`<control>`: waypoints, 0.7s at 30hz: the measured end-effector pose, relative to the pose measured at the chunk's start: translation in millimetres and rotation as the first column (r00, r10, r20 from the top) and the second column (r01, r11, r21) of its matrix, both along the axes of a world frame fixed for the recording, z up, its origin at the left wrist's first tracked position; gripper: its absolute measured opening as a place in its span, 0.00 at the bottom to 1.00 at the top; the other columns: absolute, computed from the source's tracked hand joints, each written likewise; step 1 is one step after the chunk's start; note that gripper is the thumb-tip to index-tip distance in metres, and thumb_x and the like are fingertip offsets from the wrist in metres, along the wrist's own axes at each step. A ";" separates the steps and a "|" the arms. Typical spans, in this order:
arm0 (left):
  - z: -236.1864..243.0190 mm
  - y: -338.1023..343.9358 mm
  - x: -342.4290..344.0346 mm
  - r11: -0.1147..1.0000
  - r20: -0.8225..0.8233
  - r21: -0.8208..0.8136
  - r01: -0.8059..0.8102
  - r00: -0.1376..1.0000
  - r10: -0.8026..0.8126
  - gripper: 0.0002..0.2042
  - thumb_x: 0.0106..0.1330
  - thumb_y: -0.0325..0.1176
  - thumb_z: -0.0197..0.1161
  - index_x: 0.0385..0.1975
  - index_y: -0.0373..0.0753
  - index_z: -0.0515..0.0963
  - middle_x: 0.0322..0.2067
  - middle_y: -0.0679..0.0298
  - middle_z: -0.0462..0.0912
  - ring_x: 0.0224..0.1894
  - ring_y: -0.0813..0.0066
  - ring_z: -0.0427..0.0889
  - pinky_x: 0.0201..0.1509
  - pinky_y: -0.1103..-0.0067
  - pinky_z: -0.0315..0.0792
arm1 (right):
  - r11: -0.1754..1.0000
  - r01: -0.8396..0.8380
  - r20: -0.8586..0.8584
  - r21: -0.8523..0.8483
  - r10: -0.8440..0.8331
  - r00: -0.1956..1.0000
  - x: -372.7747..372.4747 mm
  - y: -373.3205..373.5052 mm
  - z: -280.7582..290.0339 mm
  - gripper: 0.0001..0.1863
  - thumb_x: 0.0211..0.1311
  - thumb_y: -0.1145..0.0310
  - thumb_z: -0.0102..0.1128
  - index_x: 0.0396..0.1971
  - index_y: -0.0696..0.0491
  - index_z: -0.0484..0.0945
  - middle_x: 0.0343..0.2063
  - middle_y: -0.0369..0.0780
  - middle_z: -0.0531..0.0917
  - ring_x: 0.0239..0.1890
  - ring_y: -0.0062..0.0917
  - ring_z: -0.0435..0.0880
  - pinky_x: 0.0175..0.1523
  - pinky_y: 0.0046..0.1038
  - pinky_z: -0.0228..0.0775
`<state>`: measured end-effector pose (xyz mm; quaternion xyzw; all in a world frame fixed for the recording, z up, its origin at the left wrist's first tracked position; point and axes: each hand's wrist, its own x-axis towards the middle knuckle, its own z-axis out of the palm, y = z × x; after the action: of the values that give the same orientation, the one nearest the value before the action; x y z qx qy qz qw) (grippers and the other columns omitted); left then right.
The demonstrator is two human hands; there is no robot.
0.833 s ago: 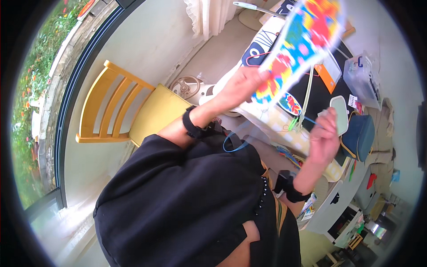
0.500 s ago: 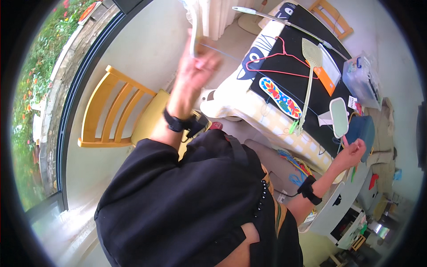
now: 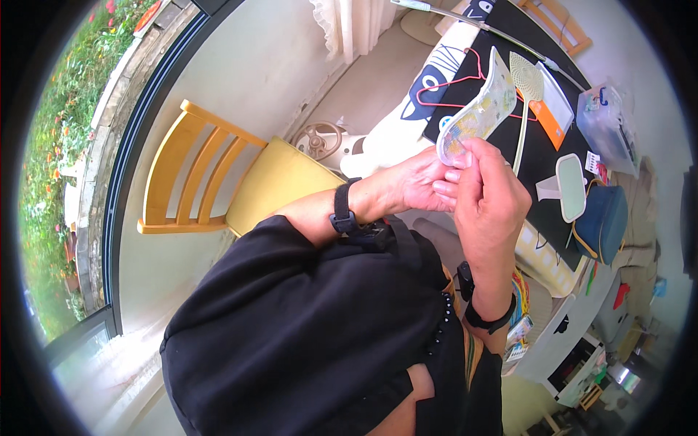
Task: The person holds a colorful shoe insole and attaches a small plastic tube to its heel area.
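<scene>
My left hand (image 3: 425, 182) holds a shoe insole (image 3: 483, 109) by its lower end, tilted up over the table's near edge. The side I see is pale with yellowish and greenish patterning. My right hand (image 3: 498, 189) meets it there, thumb and fingers closed in a pinch against the insole's end. Whatever sits between those fingertips is too small or hidden to make out. Behind the raised insole, only a sliver of a second, colourful insole (image 3: 445, 123) shows on the table. A red wire hanger (image 3: 443, 104) lies partly covered too.
On the black tabletop (image 3: 556, 163) lie a pale fly swatter (image 3: 526, 80), an orange-and-white packet (image 3: 549, 123) and a small upright mirror (image 3: 571, 187). A clear plastic box (image 3: 607, 120) and a blue pouch (image 3: 603, 221) stand to the right. A yellow wooden chair (image 3: 287, 178) is at my left.
My left hand has come down and right from far upper left, bringing the insole. My right hand has moved left from beside the mirror to meet it. The stretched blue thread no longer shows.
</scene>
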<state>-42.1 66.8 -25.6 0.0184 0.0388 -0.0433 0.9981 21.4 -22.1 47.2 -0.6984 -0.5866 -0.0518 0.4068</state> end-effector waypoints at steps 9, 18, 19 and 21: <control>-2.3 -0.2 3.3 1.000 0.058 0.011 0.026 0.998 -0.027 0.10 0.62 0.37 0.57 0.20 0.44 0.69 0.12 0.77 0.59 0.12 0.88 0.57 0.16 0.89 0.49 | 1.000 -0.003 0.020 -0.002 0.003 1.000 1.2 -0.1 7.4 0.14 0.45 0.86 0.55 0.35 0.60 0.74 0.20 0.46 0.77 0.21 0.35 0.78 0.24 0.32 0.69; 6.0 -0.7 5.4 0.996 0.007 0.077 -0.049 0.999 0.048 0.12 0.64 0.41 0.54 0.20 0.44 0.68 0.12 0.76 0.59 0.12 0.88 0.56 0.15 0.90 0.49 | 1.000 -0.014 0.059 0.006 0.014 0.998 4.5 1.4 8.9 0.12 0.47 0.86 0.54 0.34 0.61 0.73 0.21 0.46 0.78 0.22 0.35 0.79 0.25 0.31 0.70; 8.7 -0.2 6.1 0.994 -0.007 0.084 -0.062 0.998 0.063 0.13 0.65 0.42 0.54 0.20 0.44 0.68 0.12 0.76 0.59 0.12 0.88 0.56 0.15 0.90 0.49 | 1.000 -0.016 0.058 0.006 0.015 0.998 3.6 0.7 7.6 0.12 0.47 0.86 0.54 0.34 0.61 0.73 0.21 0.46 0.78 0.22 0.35 0.79 0.25 0.31 0.70; 14.6 4.0 10.2 0.981 -0.039 0.058 -0.187 0.981 0.190 0.17 0.65 0.48 0.52 0.19 0.43 0.68 0.11 0.75 0.57 0.11 0.87 0.56 0.14 0.90 0.49 | 0.999 -0.034 -0.343 0.001 0.032 0.939 0.5 -2.1 4.5 0.07 0.52 0.84 0.53 0.33 0.61 0.73 0.22 0.45 0.79 0.21 0.32 0.80 0.25 0.30 0.70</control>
<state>-32.0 70.9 -10.9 0.0407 0.0636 0.0521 0.9958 21.9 -24.2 51.7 -0.6879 -0.5186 0.0788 0.5017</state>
